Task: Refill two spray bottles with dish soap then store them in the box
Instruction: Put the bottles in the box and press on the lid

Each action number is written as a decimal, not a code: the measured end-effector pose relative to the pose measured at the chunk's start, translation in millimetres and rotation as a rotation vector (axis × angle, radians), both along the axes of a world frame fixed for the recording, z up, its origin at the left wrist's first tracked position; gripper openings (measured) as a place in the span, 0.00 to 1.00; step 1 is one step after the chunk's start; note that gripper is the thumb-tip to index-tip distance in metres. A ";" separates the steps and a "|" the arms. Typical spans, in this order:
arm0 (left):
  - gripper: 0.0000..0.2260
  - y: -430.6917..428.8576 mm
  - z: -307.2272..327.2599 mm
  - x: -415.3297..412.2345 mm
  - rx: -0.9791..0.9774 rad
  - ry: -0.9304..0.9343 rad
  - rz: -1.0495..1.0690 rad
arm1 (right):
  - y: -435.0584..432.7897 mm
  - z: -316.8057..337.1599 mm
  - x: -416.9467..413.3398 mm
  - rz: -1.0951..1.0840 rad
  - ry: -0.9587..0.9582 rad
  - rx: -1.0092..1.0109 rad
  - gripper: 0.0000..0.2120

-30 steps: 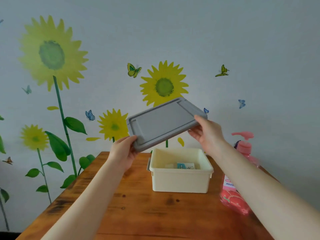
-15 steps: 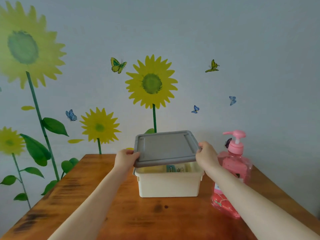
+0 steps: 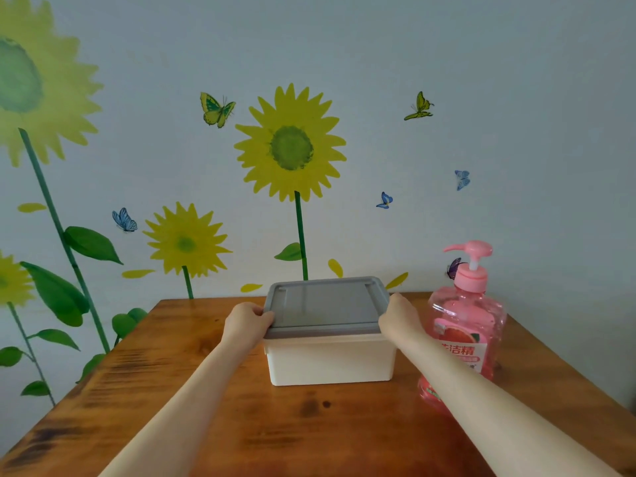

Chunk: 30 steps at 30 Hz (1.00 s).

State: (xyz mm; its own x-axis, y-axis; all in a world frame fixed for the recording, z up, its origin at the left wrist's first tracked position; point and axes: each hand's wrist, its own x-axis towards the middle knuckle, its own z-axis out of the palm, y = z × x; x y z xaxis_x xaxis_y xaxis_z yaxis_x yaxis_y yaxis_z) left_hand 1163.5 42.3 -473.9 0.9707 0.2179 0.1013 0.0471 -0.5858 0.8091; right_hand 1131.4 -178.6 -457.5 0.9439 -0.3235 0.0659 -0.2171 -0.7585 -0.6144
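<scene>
Head view: the cream box point(image 3: 330, 361) stands on the wooden bench point(image 3: 309, 435), with its grey lid point(image 3: 327, 306) lying flat on its rim. The left hand point(image 3: 246, 321) grips the lid's left edge, fingers point(image 3: 264, 315) curled together over the rim. The right hand point(image 3: 399, 316) holds the lid's right edge (its fingers are pressed close, though I cannot tell how far they wrap the edge). Just right of the box a pink dish soap bottle point(image 3: 464, 325) stands upright, its lower part crossed by the right forearm. Behind the box is a wall point(image 3: 516, 98) with sunflower and butterfly decals.
</scene>
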 end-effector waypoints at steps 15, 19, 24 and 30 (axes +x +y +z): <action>0.06 9.8 -2.9 -33.9 0.003 0.047 0.021 | 11.3 6.1 -37.4 0.074 0.028 -0.051 0.11; 0.05 15.4 -2.6 -57.7 0.003 0.046 0.027 | 14.9 5.0 -58.7 0.082 0.040 -0.035 0.06; 0.05 16.4 -1.9 -93.7 0.022 0.034 0.003 | 11.0 2.5 -91.6 0.071 0.032 -0.033 0.17; 0.07 16.7 -4.3 -123.6 0.081 0.026 -0.048 | -2.2 5.4 -127.6 0.137 0.073 -0.114 0.16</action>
State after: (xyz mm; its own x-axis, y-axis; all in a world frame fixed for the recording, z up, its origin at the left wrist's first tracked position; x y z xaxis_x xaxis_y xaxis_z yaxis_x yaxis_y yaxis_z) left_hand 1039.9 59.0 -478.2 0.9823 0.1634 0.0912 0.0381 -0.6517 0.7575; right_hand 1003.9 -180.8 -452.0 0.9822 -0.1862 0.0246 -0.1479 -0.8477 -0.5095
